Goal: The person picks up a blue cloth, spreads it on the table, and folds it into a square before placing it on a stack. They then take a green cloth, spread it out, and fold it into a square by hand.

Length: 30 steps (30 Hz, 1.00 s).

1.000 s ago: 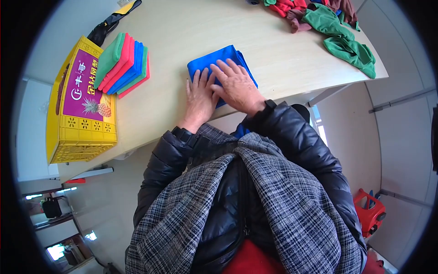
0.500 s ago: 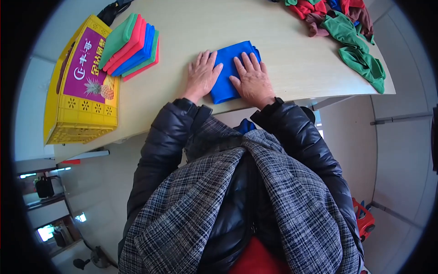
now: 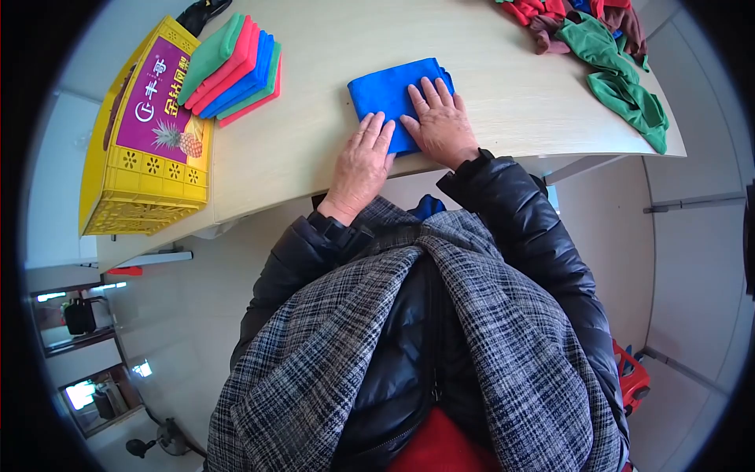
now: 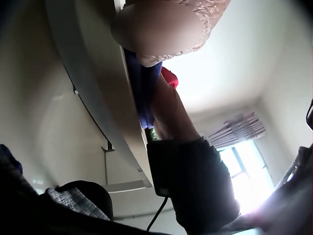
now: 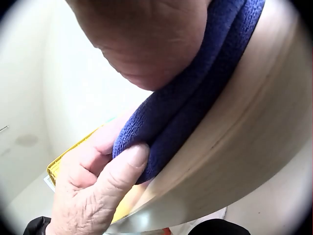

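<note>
A folded blue cloth (image 3: 385, 94) lies near the table's front edge. My right hand (image 3: 443, 126) rests spread on its right part, fingers straight. At its near left corner is my left hand (image 3: 362, 167), fingertips on top. The right wrist view shows the left hand (image 5: 93, 181) with its thumb against the folded edge of the blue cloth (image 5: 181, 107) and the fingers on the other side, pinching it. In the left wrist view the blue cloth (image 4: 142, 88) is partly hidden by the near hand.
Folded green, red and blue cloths (image 3: 236, 71) form a stack at the left, beside a yellow crate (image 3: 145, 189) with a pineapple picture. Crumpled cloths (image 3: 605, 63) in green, red and brown lie at the table's (image 3: 314, 47) far right. A red plastic object (image 3: 631, 377) is at the lower right.
The left hand has come from beside the cloth onto its near left corner, thumb at the edge. The right hand stays spread on the cloth. The cloth now lies wider across, turned a little.
</note>
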Each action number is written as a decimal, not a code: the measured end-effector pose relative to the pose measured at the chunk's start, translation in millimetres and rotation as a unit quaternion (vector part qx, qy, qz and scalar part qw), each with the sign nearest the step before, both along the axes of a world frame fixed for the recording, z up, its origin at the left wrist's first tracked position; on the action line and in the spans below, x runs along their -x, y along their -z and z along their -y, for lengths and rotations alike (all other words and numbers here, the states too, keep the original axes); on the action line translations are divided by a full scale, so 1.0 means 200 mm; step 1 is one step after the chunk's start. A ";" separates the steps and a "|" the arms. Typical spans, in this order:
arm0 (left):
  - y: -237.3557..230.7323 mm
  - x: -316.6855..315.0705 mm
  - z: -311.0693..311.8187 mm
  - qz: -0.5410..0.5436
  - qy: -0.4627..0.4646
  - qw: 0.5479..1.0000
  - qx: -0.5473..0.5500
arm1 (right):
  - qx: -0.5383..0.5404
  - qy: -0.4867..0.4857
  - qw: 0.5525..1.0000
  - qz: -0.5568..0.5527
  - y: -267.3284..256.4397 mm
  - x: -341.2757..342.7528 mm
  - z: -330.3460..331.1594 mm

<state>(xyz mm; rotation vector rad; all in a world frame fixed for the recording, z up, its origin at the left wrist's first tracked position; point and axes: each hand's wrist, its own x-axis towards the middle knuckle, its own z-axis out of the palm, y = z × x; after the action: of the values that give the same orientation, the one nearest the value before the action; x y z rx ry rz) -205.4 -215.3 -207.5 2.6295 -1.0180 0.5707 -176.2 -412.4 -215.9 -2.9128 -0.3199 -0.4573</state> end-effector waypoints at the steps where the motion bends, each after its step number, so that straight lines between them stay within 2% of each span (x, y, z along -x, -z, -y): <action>1: 0.01 0.00 0.01 0.003 0.002 1.000 0.001 | 0.001 0.002 1.000 0.003 0.00 0.00 0.00; 4: 0.00 0.00 0.02 0.058 -0.019 0.997 -0.041 | 0.004 0.006 1.000 -0.010 -0.01 0.01 0.00; 12: -0.04 0.04 0.06 0.043 -0.053 0.985 -0.157 | 0.000 0.008 0.999 -0.034 -0.03 0.01 0.00; 21: -0.09 0.08 0.00 0.080 -0.033 0.979 -0.185 | -0.002 0.003 1.000 -0.031 -0.07 0.02 0.00; 24: -0.24 0.05 -0.09 -0.132 0.027 0.989 -0.060 | 0.088 0.016 0.990 -0.112 -0.20 0.01 -0.01; 25: -0.25 0.02 -0.08 -0.132 0.030 0.989 -0.061 | 0.088 0.018 0.990 -0.112 -0.21 0.00 -0.03; 28: -0.26 -0.14 -0.05 -0.073 -0.045 0.995 0.049 | 0.028 -0.034 0.997 -0.064 -0.24 -0.06 -0.08; 30: -0.10 -0.25 0.01 -0.051 -0.048 0.997 0.044 | 0.022 -0.027 0.998 -0.052 -0.14 -0.08 -0.08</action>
<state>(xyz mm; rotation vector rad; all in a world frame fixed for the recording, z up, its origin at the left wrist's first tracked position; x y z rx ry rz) -155.8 -218.0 -188.0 2.6109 -0.8206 0.4855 -159.2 -396.4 -186.9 -2.9490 -0.3974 -0.2915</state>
